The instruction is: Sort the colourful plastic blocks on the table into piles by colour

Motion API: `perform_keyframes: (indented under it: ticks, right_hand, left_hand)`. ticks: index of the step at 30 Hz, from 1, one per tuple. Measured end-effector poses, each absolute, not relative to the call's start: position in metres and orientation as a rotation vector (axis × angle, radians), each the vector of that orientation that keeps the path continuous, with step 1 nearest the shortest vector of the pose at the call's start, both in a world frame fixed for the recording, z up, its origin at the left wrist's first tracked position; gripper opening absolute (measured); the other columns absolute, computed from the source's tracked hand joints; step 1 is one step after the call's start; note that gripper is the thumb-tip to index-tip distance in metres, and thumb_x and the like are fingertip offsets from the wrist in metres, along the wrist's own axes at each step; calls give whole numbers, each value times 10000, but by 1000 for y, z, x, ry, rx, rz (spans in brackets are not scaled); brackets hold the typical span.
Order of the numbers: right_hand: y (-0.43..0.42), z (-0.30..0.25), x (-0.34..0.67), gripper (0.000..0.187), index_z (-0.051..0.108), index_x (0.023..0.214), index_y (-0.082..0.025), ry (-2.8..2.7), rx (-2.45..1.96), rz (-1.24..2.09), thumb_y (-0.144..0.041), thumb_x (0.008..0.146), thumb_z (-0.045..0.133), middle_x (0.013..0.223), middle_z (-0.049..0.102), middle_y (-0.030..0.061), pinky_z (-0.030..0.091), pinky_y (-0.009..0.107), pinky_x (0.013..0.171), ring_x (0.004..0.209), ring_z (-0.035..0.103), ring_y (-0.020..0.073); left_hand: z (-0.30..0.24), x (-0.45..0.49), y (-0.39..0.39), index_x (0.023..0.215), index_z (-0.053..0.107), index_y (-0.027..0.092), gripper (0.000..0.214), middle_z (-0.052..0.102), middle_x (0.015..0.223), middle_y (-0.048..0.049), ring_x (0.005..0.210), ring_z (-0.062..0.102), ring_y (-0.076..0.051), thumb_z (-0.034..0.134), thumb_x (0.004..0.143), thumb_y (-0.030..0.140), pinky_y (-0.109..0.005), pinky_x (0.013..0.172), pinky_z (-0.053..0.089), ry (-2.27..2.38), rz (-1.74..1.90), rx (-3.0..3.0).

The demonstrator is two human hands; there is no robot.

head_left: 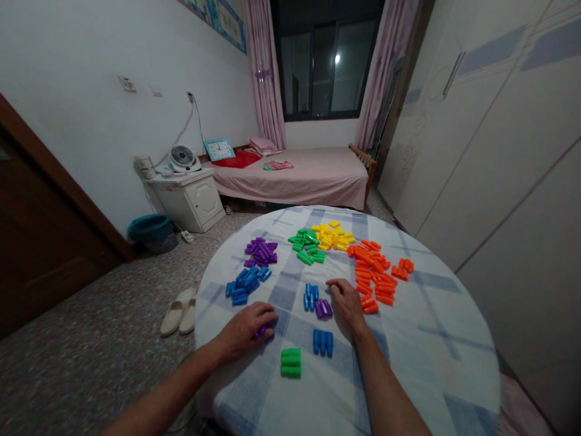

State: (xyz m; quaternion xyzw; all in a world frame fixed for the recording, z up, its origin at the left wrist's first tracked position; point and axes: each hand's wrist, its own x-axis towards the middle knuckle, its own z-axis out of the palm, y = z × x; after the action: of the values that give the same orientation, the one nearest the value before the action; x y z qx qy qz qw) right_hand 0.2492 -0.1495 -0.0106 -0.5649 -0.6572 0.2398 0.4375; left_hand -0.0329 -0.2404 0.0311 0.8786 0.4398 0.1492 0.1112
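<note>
My left hand point(255, 322) curls over a purple tube-shaped block point(262, 332), partly hidden under the fingers, low over the table. To its right, my right hand point(345, 301) rests palm down with its fingers apart and nothing visible in them. Just left of those fingers lie some blue tube-shaped blocks point(311, 297), with a purple block group point(324, 309) touching or close beside them. Nearer me are a row of blue blocks point(322, 343) and a stack of green blocks point(291, 363). All look like glossy plastic.
On the round cloth-covered table point(436, 363) are piles of purple point(261, 251), blue point(247, 283), green point(306, 242), yellow point(333, 236) and orange blocks point(372, 269). Beyond stand a bed point(313, 175) and a white cabinet point(200, 197). Slippers point(175, 315) lie on the floor at left.
</note>
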Motion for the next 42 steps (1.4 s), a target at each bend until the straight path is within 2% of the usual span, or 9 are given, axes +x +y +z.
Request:
perform_keyframes:
  ticks: [6,8,14,20,29,33,36,39,42]
  right_hand:
    - [-150,-11,250,312,669,858,-178,-1646,-1413,592,-258,750,388,871,670,55,444,281,717,815,616,178]
    - [-149,-12,250,315,668,864,-172,-1648,-1414,594,-263,754,387,878,670,60,444,282,721,820,614,179]
    - [-149,-12,250,321,668,862,-163,-1655,-1409,595,-267,759,383,886,668,68,441,290,731,828,609,185]
    - [-149,-11,250,314,670,861,-176,-1650,-1412,596,-258,752,386,872,671,57,446,283,710,807,615,180]
    - [-152,-7,249,303,667,845,-179,-1630,-1410,597,-249,744,390,846,663,51,448,282,716,784,610,174]
    - [-152,-6,248,303,667,841,-174,-1626,-1405,604,-241,743,388,836,661,48,448,272,697,750,611,163]
    - [-152,-7,248,304,668,848,-174,-1621,-1409,612,-240,749,388,841,661,47,446,270,702,761,612,162]
    - [-152,-7,248,302,669,852,-181,-1622,-1403,613,-242,750,391,843,662,44,445,273,720,781,611,163]
    - [-152,-6,248,299,669,848,-181,-1629,-1394,603,-249,752,394,846,663,44,443,277,731,795,608,166]
  left_hand:
    - [30,-38,-253,1273,477,267,693,425,1364,-116,1222,422,-297,684,659,511,-440,1011,370,1285,320,2548]
    - [31,-41,-253,1282,469,269,737,402,1384,-117,1231,413,-304,720,622,482,-439,1010,373,1297,322,2528]
    - [17,-39,-249,1030,593,192,323,590,1066,-81,1019,529,-210,617,709,222,-347,910,429,1447,634,2453]
    - [23,-31,-240,802,547,190,152,564,807,-27,801,524,-176,603,661,174,-299,738,441,1535,698,2439]
    - [79,-68,-134,953,572,185,251,581,937,-60,944,521,-216,561,761,345,-353,875,423,1936,867,2466]
    - [78,-59,-109,1137,551,177,449,536,1164,-101,1187,410,-288,593,729,361,-438,1016,323,2055,797,2517]
    - [68,-28,-123,1235,496,189,497,455,1305,-107,1287,320,-282,565,764,332,-441,1070,264,1768,723,2685]
    - [54,13,-149,1297,433,239,574,355,1410,-99,1307,306,-270,594,755,339,-420,1058,297,1164,486,2854]
    - [40,47,-164,1309,416,224,663,353,1405,-133,1288,327,-304,652,698,330,-440,1028,329,956,399,2827]
